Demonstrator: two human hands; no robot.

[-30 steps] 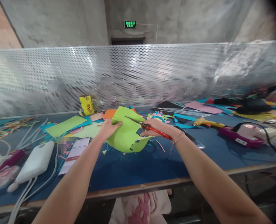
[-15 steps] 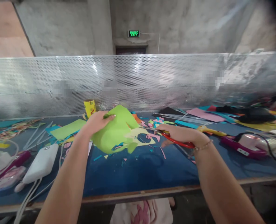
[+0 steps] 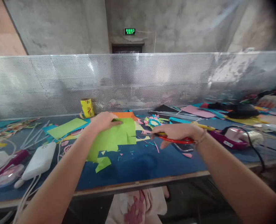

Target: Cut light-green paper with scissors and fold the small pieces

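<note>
My left hand [image 3: 107, 122] is closed on a light-green sheet of paper [image 3: 109, 137], thumb on top. The sheet's near and right edges are cut ragged, and a strip of it hangs toward me. Red-handled scissors [image 3: 184, 141] are in my right hand [image 3: 174, 132], its fingers wrapped round the handles. Their blades point left and meet the sheet's right edge at a slit. Just beyond the blades lies a paper flower [image 3: 154, 120] in blue, pink and yellow. An orange sheet [image 3: 126, 115] shows behind the green one.
A white power bank [image 3: 41, 160] with cables lies at left, near green paper [image 3: 67, 128]. A yellow box [image 3: 86, 108] stands by the perforated metal screen [image 3: 138, 81]. At right are a yellow-handled tool [image 3: 203, 126], a purple device [image 3: 231, 141] and a phone [image 3: 184, 147]. Paper scraps litter the blue tabletop [image 3: 133, 169].
The green sheet has turned and lies flatter, and the scissor blades now meet its right edge. The cream cut-out piece is mostly hidden behind it. The view has shifted slightly right.
</note>
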